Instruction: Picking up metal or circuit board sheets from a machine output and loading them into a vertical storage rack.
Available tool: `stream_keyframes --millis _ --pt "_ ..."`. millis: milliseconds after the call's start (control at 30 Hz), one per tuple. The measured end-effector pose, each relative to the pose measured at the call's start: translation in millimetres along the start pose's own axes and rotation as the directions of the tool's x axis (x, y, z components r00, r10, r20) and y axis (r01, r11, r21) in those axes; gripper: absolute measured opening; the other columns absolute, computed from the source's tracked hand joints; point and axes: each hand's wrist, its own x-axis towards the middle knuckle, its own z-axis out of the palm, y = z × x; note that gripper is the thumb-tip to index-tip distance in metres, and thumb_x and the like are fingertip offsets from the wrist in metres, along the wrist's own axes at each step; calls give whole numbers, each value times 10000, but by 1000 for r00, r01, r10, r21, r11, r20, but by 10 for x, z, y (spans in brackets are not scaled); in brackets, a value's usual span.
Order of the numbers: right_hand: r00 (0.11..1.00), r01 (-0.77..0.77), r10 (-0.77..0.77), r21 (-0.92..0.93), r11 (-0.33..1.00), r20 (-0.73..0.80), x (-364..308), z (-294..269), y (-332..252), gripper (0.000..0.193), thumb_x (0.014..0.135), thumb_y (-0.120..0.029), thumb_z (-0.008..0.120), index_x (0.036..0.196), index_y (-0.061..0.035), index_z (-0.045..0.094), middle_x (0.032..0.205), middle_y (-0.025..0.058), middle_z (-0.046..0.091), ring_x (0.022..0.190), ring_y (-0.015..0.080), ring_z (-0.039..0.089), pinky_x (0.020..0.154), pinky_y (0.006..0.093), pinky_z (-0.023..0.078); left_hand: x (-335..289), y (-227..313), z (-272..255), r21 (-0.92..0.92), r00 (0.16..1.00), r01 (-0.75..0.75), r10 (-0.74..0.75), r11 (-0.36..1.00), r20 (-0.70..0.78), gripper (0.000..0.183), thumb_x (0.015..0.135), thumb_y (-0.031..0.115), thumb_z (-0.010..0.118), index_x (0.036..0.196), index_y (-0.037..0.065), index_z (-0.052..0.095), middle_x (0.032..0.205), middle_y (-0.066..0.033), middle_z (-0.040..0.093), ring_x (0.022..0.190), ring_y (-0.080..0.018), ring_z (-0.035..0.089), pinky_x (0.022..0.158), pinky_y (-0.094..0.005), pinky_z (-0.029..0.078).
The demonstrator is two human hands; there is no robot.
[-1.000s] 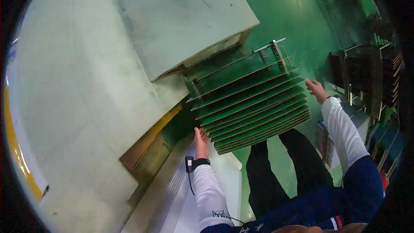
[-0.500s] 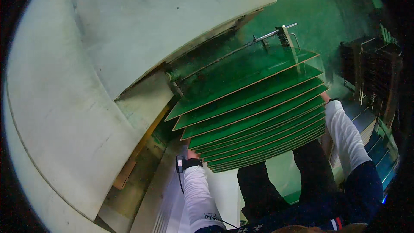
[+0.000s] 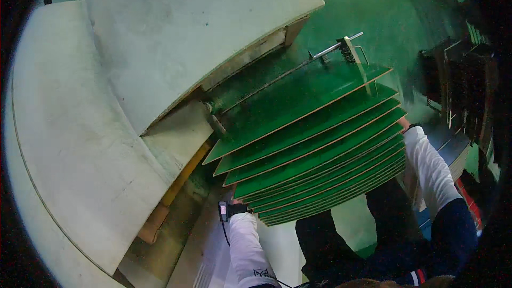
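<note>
In front of my legs, several thin green panels (image 3: 306, 152) stand in a row, tilted and spaced apart like leaves. Their edges are pale brown. A rack with a metal rod (image 3: 336, 48) and an upright with dark coils (image 3: 348, 50) shows at their far side. My left hand (image 3: 238, 203) is at the left edge of the nearer panels, a black strap round its wrist. At the opposite edge is my right hand (image 3: 404, 122), beside the end of one of these panels. The panels hide the fingers of both hands, so their grip does not show.
Large pale boards (image 3: 197, 26) lie stacked at the far left, and another broad pale sheet (image 3: 69, 128) curves along the left. Dark racks (image 3: 464, 85) stand at the right. Flat sheets (image 3: 450, 152) are stacked beyond my right forearm. The floor (image 3: 368, 5) is green.
The pale boards have shifted left in view, and the gap between them and the rack looks wider. The nearer panels sit slightly lower. Both hands stay at the panels' side edges.
</note>
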Motion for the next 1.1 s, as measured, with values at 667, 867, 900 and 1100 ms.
stream_keyframes --millis 667,867,900,1100 --pt "984 32 -53 -124 992 -171 -877 -225 232 359 828 -316 549 1024 -15 560 841 78 581 750 188 562 636 306 451 82 486 -415 63 967 -113 95 992 235 404 864 313 545 1219 121 525 1110 -81 580 953 -217 563 811 -382 472" --pt "976 45 -71 -128 991 -205 -1496 -4 79 338 832 -296 540 1007 -8 560 824 79 580 741 189 564 626 308 454 -953 1707 -352 252 936 -175 81 952 342 413 885 339 524 1235 121 514 1112 -76 579 952 -216 560 805 -387 471" --pt "975 55 -81 -129 990 -206 -1565 41 39 335 833 -293 539 1004 -6 560 821 80 580 740 189 565 625 308 455 -1260 1915 -298 324 935 -177 56 929 351 415 888 344 521 1238 120 512 1112 -76 579 952 -216 560 804 -387 471" --pt "977 116 -143 -167 979 -158 -1713 321 -112 315 837 -274 530 988 2 561 804 81 578 730 189 567 615 310 458 -555 1641 -743 -184 794 -335 382 924 473 410 932 197 431 1299 13 422 1146 -91 572 969 -134 548 764 -276 480"
